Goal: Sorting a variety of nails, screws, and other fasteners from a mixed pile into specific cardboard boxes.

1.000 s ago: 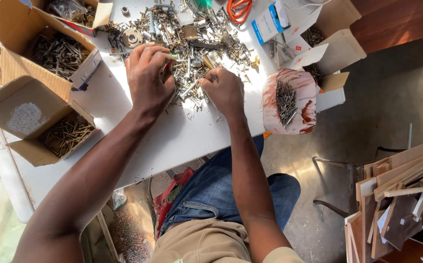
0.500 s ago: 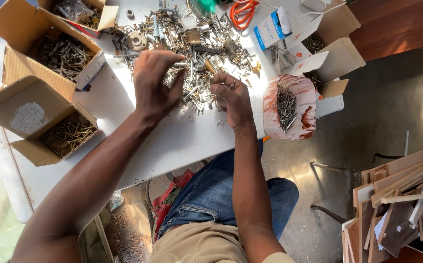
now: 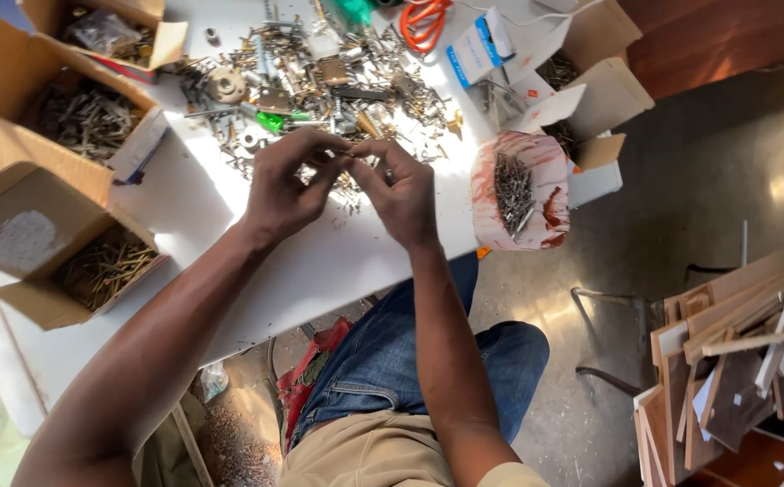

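My left hand and my right hand meet fingertip to fingertip above the white table, pinching a small metal screw between them. Just beyond them lies a scattered pile of screws and metal hardware. What exactly each hand grips is small and partly hidden by the fingers.
Open cardboard boxes of screws stand at the left and front left. A red and white paper bag of nails sits at the right table edge, more boxes behind it. Orange-handled scissors lie far back. Wood offcuts are stacked on the floor.
Both hands lifted off the hardware pile and drew back toward me, coming together with a small piece pinched between the fingertips.
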